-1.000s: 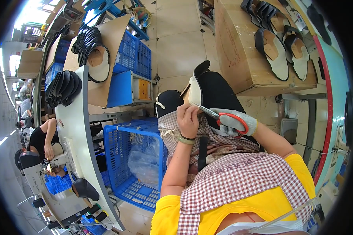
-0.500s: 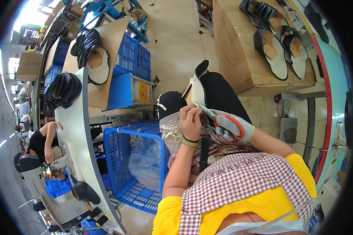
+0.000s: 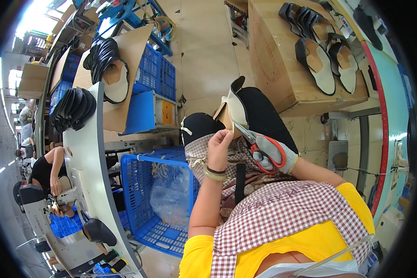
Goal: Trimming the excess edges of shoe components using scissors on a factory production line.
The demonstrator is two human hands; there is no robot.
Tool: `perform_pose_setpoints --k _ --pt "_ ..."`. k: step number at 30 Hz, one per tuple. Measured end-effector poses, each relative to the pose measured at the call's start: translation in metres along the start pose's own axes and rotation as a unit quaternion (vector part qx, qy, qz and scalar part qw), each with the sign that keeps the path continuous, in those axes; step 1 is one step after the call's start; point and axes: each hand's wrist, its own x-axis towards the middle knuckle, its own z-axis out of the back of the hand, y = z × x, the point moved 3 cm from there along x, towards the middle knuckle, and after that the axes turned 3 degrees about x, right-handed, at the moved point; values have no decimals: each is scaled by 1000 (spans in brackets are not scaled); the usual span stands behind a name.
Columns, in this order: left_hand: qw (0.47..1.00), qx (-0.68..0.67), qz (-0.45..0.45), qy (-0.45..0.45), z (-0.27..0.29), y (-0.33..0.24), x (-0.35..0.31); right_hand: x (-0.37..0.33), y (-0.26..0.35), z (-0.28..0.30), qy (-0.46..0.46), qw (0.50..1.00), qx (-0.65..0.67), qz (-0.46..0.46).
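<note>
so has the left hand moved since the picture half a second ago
Yes, slightly: the left hand has shifted left, with the wrist now closer to the blue plastic crate.

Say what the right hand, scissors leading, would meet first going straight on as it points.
Likely the cream-lined shoe piece, in line with the scissors in the right hand; depth leaves it unclear whether they already touch it.

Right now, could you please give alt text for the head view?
A gloved right hand holds red-handled scissors at a cream-and-black shoe piece over the wearer's lap; the bare left hand pinches near its edge. A blue crate stands at left, and shoe pieces lie on a cardboard box at upper right.
</note>
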Motion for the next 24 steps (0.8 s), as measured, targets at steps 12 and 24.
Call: perform_pose_setpoints --k 12,24 --pt "991 -126 36 16 -39 34 -30 -21 -2 4 -33 996 -76 -31" --pt "990 -87 50 97 -54 47 -47 -45 -5 1 -89 993 -80 -22"
